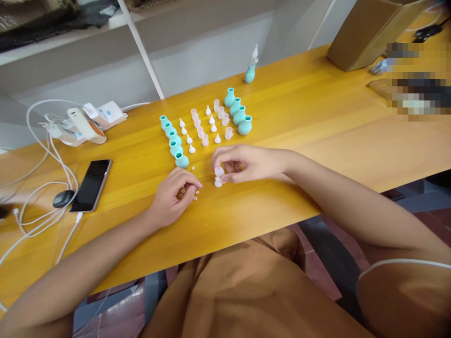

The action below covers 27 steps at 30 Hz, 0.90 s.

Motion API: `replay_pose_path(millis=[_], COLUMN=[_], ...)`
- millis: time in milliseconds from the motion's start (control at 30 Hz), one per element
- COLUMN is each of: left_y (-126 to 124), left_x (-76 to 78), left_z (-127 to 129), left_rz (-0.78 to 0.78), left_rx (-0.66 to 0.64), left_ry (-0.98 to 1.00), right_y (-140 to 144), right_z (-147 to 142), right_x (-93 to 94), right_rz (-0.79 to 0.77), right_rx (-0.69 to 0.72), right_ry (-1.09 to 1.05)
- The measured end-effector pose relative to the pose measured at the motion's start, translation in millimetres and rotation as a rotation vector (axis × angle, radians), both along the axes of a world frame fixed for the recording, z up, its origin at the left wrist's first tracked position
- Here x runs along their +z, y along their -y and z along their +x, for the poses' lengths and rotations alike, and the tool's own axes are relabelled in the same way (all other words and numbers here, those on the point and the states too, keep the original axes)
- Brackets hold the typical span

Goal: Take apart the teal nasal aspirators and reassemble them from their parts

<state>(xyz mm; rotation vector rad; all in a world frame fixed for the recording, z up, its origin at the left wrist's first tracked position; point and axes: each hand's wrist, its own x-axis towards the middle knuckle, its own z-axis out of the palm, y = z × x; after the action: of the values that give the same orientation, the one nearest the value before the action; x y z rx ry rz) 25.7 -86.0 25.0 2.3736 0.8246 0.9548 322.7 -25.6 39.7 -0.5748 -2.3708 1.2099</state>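
Note:
My right hand (246, 162) is closed, its thumb and fingers pinching a clear plastic cup (219, 172). Just below that cup, and seemingly touching it, is a white cone-shaped nozzle tip (218, 182). Close to the tabletop, my left hand (174, 195) has its thumb and forefinger drawn together; whatever is between them is too small to make out. Several tiny clear rings and white bits (196, 197) lie under and beside those fingers. Beyond the hands stand teal rubber bulbs (181, 160) in two rows, with white nozzle tips (217, 139) and pinkish clear cups (229, 133) lined up between them.
One teal bulb (250, 74) with a cup and nozzle fitted stands at the back. A phone (92, 185), white cables (38, 188) and a power strip (86, 126) occupy the left. A cardboard box (369, 35) sits at the far right of the wooden table (317, 103).

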Motion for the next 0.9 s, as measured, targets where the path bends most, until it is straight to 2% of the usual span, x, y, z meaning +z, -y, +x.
replay_pose_path(millis=[167, 367, 533, 700, 800, 900], left_y=[0.5, 0.1, -0.2, 0.2, -0.4, -1.6], left_x=[-2.6, -2.4, -4.1, -12.0, -15.8, -16.5], left_z=[-0.6, 0.0, 0.5, -4.0, -5.6, -5.1], left_rz=[0.017, 0.035, 0.047, -0.113, -0.281, -0.396], left_rx=[-0.015, -0.021, 0.005, 0.016, -0.034, -0.066], left_ry=[-0.018, -0.063, -0.074, 0.074, 0.187, 0.266], right_y=[0.4, 4.9, 6.8, 12.8, 16.9, 19.7], right_z=[-3.0, -8.3, -12.1, -21.1, -25.9, -28.3], right_x=[-3.8, -8.5, -10.6, -10.9, -12.2, -14.0], right_rz=[-0.371, -0.404, -0.637, -0.722, -0.723, -0.719], right_rx=[0.083, 0.075, 0.155, 0.299, 0.347, 0.339], right_ry=[0.131, 0.147, -0.112, -0.332, -0.368, -0.362])
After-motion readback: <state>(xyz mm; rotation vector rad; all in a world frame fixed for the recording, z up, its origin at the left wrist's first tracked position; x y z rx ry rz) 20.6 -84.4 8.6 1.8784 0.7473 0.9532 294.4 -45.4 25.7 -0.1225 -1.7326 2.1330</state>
